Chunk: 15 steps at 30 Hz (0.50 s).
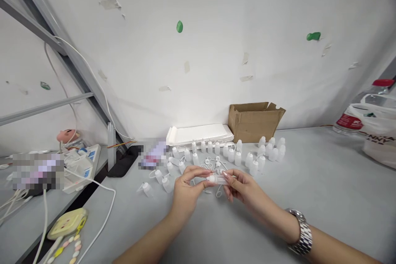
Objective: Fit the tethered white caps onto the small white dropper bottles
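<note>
Between both hands, a small translucent plastic bottle (219, 179) with a white cap lies on its side just above the table. My left hand (190, 187) pinches the capped end between thumb and fingers. At the other end, my right hand (239, 185) grips the bottle's body. Just beyond the hands lie several loose white caps with looped straps (218, 164), partly hidden by my fingers. Several similar small bottles stand in a loose arc behind, among them a strapped bottle (147, 189) at the left and an upright bottle (253, 168) at the right.
A brown cardboard box (256, 121) and a stack of white flat packs (199, 135) stand against the wall. At the right are a large water bottle (351, 121) and a white plastic bag (380, 136). Cables, a power strip (89, 165) and a yellow case (68, 222) occupy the left.
</note>
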Each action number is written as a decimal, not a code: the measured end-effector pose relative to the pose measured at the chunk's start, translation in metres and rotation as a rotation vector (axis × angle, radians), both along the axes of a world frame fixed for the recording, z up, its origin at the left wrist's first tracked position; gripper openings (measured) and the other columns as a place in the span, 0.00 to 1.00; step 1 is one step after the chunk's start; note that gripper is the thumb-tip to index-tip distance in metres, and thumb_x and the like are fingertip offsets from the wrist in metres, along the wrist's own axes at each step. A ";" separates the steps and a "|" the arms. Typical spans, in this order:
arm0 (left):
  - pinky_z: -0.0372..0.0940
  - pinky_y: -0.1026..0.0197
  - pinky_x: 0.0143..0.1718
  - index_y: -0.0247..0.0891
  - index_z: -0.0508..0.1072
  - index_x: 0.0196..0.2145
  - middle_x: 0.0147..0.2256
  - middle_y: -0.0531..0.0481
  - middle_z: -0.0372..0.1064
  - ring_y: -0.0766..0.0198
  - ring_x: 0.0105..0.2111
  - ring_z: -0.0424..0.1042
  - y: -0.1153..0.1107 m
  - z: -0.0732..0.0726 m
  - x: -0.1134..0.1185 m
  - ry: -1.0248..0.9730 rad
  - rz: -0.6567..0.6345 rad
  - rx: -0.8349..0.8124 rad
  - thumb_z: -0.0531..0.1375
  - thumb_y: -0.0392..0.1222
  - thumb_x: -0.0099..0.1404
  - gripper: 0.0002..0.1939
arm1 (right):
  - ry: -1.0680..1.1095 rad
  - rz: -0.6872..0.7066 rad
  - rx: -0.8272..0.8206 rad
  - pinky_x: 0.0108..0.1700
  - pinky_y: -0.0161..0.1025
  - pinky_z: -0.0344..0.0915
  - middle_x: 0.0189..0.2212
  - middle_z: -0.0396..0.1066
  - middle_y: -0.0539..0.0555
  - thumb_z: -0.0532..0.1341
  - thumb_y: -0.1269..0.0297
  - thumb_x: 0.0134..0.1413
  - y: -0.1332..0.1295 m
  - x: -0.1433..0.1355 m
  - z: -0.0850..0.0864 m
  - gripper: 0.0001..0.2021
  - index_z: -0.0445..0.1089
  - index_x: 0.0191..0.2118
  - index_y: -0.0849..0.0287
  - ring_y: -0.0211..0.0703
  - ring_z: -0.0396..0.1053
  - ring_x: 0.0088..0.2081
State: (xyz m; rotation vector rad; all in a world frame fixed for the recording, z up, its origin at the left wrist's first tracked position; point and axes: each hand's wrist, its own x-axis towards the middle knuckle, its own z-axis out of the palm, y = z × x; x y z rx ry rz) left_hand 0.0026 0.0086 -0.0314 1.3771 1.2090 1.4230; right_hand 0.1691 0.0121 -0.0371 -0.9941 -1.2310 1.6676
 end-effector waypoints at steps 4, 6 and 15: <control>0.64 0.56 0.47 0.41 0.78 0.24 0.31 0.49 0.76 0.55 0.43 0.70 -0.001 0.001 0.001 -0.054 -0.016 -0.048 0.66 0.32 0.42 0.08 | -0.056 0.028 -0.047 0.20 0.32 0.48 0.11 0.60 0.42 0.57 0.39 0.44 -0.001 -0.002 -0.003 0.24 0.57 0.26 0.58 0.30 0.53 0.13; 0.67 0.55 0.44 0.40 0.78 0.25 0.30 0.49 0.77 0.54 0.42 0.71 -0.001 0.001 0.002 -0.138 -0.061 -0.115 0.66 0.33 0.43 0.08 | -0.089 0.057 -0.065 0.18 0.32 0.46 0.09 0.59 0.42 0.54 0.38 0.46 -0.002 -0.002 -0.005 0.24 0.57 0.24 0.58 0.29 0.51 0.12; 0.71 0.57 0.39 0.37 0.77 0.24 0.28 0.50 0.78 0.55 0.37 0.75 0.003 0.007 0.000 -0.244 -0.029 -0.171 0.66 0.31 0.41 0.08 | -0.009 0.074 0.114 0.33 0.39 0.62 0.23 0.70 0.48 0.64 0.46 0.42 -0.004 -0.001 -0.005 0.22 0.63 0.35 0.59 0.37 0.68 0.24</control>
